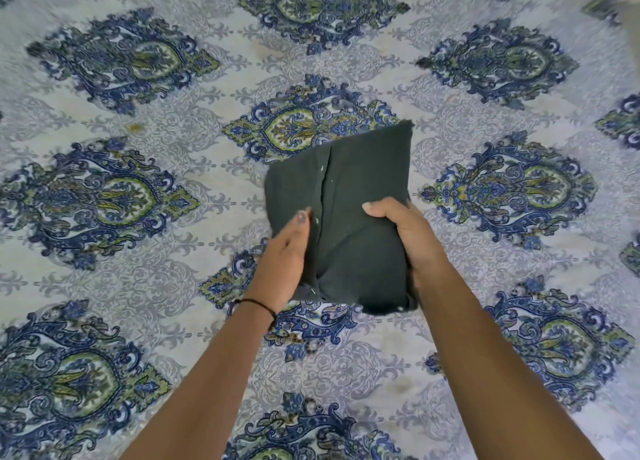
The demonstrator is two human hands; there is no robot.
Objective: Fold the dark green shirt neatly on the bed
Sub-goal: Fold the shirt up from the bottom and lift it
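The dark green shirt (349, 196) is folded into a compact rectangle, its button placket with white buttons running down the left half. Both hands hold it by its near end, above the bed. My left hand (282, 262) grips the left edge, thumb on top beside the placket, fingers hidden under the cloth. My right hand (405, 238) grips the right edge, thumb lying across the top face, fingers hidden beneath. The far end of the bundle tilts away from me.
The bed sheet (138, 251) fills the whole view, white with blue and green paisley medallions. A blurred pale object (609, 6) shows at the top right corner. A thin black band circles my left wrist.
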